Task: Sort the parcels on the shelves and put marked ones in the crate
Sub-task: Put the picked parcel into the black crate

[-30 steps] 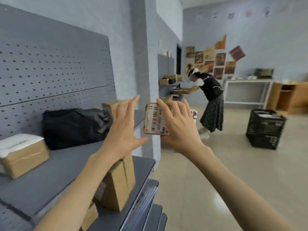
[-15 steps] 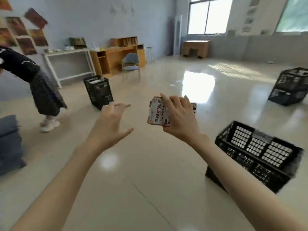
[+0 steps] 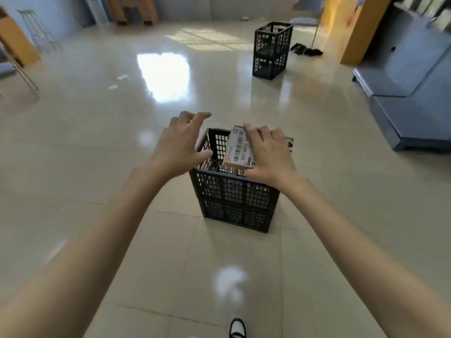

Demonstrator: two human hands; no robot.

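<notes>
One parcel [image 3: 240, 150], clasped in the right hand [image 3: 271, 159] over the crate [image 3: 234, 198], left hand [image 3: 180, 147] spread empty, could strike the rim and fall outside if released off-centre.

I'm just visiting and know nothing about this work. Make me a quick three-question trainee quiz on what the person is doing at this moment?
1. True or false: the left hand grips the parcel.
2. What is the parcel held over?
A) a shelf
B) the near black crate
C) a chair
3. Fill in: a second black crate stands farther off on the ____.

Key
1. False. The right hand holds it; the left hand is open and empty.
2. B
3. floor
</notes>
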